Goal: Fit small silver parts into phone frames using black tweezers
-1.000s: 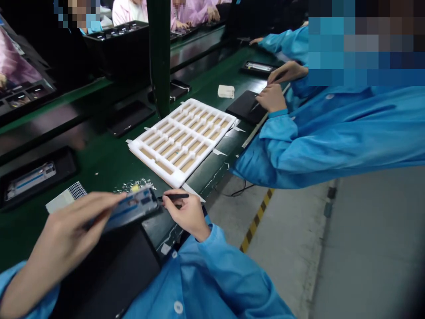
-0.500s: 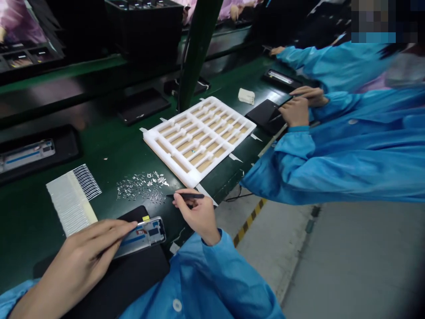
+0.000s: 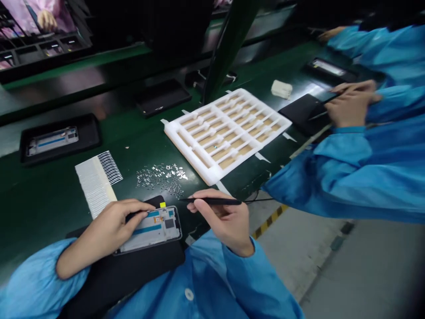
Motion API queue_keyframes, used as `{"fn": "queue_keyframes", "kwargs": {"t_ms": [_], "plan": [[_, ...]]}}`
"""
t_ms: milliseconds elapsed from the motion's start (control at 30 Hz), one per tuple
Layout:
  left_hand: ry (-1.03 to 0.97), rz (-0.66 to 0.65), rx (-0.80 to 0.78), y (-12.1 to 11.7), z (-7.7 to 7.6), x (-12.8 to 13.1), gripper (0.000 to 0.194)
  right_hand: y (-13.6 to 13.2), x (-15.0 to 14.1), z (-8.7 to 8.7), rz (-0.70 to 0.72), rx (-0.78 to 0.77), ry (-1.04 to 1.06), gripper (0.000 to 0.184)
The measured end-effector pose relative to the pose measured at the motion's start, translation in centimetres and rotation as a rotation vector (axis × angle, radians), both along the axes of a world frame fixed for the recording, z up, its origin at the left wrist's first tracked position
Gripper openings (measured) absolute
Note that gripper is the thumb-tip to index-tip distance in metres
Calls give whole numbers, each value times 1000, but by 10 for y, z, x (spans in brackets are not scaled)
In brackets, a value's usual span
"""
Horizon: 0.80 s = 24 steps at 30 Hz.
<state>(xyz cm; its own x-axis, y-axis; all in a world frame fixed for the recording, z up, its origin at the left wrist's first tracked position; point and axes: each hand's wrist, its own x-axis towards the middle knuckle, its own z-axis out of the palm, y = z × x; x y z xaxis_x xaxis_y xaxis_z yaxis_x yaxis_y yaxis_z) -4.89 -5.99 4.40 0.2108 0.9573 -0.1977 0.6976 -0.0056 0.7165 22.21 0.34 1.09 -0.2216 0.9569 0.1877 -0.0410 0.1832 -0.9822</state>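
My left hand (image 3: 111, 228) has its fingers closed at the upper edge of an opened phone housing (image 3: 146, 235), its thumb over the inside. Blue strips and a small orange-and-white patch show in the housing, and a yellow tab (image 3: 162, 204) sticks out at its top edge. The housing lies on a black pad (image 3: 142, 270). In my right hand (image 3: 226, 217) are black tweezers (image 3: 219, 201), held like a pen, tips pointing left. Those tips are at the near edge of a scatter of tiny silvery metal pieces (image 3: 159, 178) on the green table.
A sheet with rows of thin strips (image 3: 91, 181) lies left of the pieces. Beyond my right hand is a white foam tray (image 3: 212, 173) with several slots. Another phone housing (image 3: 53, 141) sits in a black tray at left. A co-worker's hands (image 3: 352, 104) are at the right.
The camera view has shifted, so the table's things appear further right. My left thumb now shows over the housing. The tweezers stay in my right hand, near the metal pieces.
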Motion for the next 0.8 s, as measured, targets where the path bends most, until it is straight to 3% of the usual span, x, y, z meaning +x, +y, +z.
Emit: {"fn": "queue_keyframes", "kwargs": {"t_ms": [133,300,800], "plan": [[-54,48,-94,2,-7,3,30,-8,-13,10,191,14,-46,6],[-94,73,-108,2,-10,6,30,-7,-26,5,286,-23,-90,8],[-71,150,-137,-1,-7,12,29,-8,-34,-1,263,-70,-141,6]]}}
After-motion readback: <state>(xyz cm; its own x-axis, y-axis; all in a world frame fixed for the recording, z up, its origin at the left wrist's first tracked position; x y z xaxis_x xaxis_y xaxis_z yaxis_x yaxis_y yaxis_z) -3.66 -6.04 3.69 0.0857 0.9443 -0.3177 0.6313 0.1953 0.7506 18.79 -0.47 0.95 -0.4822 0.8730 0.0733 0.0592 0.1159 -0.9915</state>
